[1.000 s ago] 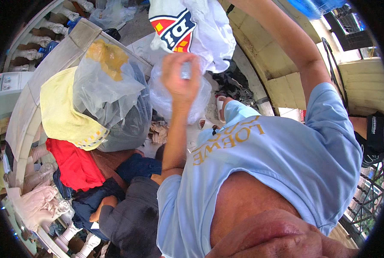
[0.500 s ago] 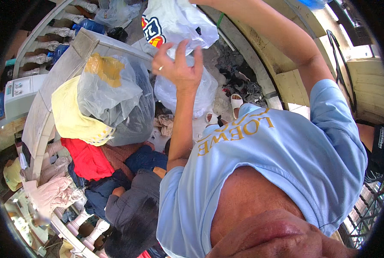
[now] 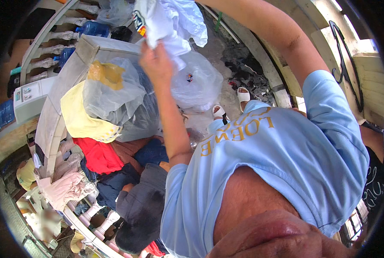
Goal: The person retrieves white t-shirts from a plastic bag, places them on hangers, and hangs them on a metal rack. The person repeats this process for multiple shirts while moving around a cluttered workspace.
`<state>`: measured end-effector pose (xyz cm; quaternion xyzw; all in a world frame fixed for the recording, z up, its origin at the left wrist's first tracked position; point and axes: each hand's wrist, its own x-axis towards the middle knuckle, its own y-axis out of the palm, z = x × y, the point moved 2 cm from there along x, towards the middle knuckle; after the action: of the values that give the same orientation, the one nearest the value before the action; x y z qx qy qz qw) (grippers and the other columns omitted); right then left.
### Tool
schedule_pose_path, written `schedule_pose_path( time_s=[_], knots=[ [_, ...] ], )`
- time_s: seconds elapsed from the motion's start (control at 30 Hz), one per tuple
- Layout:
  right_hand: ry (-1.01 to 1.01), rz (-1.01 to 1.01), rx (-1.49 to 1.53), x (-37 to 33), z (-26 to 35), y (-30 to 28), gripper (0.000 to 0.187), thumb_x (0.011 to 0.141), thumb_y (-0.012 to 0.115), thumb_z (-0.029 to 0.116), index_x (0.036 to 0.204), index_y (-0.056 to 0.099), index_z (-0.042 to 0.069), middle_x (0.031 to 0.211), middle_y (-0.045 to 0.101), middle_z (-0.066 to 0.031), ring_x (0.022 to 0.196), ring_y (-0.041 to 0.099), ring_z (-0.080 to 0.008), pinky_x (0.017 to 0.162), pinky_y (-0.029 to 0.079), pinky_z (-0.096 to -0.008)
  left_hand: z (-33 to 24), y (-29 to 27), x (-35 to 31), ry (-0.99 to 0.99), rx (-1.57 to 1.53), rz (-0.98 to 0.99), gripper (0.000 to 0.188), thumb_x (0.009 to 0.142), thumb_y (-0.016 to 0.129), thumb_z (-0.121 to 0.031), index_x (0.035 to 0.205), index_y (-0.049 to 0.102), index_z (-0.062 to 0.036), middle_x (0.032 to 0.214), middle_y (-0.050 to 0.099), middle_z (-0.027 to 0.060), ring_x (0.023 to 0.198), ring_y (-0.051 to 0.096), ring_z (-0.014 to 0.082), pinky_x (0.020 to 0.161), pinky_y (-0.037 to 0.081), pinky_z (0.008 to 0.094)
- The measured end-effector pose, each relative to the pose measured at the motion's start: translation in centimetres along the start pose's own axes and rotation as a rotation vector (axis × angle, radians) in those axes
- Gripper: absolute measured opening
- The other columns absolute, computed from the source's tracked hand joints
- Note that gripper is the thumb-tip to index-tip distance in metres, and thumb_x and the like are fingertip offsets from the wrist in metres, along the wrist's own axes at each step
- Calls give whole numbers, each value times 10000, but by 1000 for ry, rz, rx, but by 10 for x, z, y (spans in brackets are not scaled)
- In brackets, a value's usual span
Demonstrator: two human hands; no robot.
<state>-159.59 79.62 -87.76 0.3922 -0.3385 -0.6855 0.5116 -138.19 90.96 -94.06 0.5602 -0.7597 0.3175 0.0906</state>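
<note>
My left hand [image 3: 156, 64] is raised high and grips the lower edge of a white garment [image 3: 168, 19] that has a coloured patch on it. The garment hangs near the top of the view. My right arm [image 3: 278, 38] reaches up along the right side of the garment, and its hand is cut off by the upper edge. Just below the garment lies a clear plastic bag [image 3: 198, 84] with something pale inside. My light blue shirt [image 3: 278, 155] fills the lower right.
A clear bag of dark and yellow clothes [image 3: 114, 96] rests on a pile with a yellow cloth [image 3: 78, 118], a red garment [image 3: 97, 155] and dark clothes [image 3: 140, 202]. A white balustrade [image 3: 50, 129] runs at the left. White sandals [image 3: 242, 94] lie on the concrete floor.
My left hand has lifted the white garment higher, toward the top of the view. The clothes pile and bags now sit lower and nearer the middle of the picture.
</note>
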Motion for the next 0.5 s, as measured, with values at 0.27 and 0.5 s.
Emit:
schedule_pose_path(
  time_s=[0.27,0.5],
  knots=[
    [29,193,-386,3,-1,-95,463,929,568,376,1206,489,14,1181,543,-147,1052,532,-291,938,434,-441,-32,-41,107,-255,-693,-30,345,885,612,-168,1107,593,96,1096,639,156,1004,622,262,907,483,384],
    [-836,76,-1484,-158,-105,-76,776,813,707,381,1412,330,61,1362,439,-169,1223,473,-294,1027,385,-397,-5,-28,139,-376,-989,220,243,910,585,-130,1113,581,3,1066,663,129,1012,640,242,872,523,376]
  ],
)
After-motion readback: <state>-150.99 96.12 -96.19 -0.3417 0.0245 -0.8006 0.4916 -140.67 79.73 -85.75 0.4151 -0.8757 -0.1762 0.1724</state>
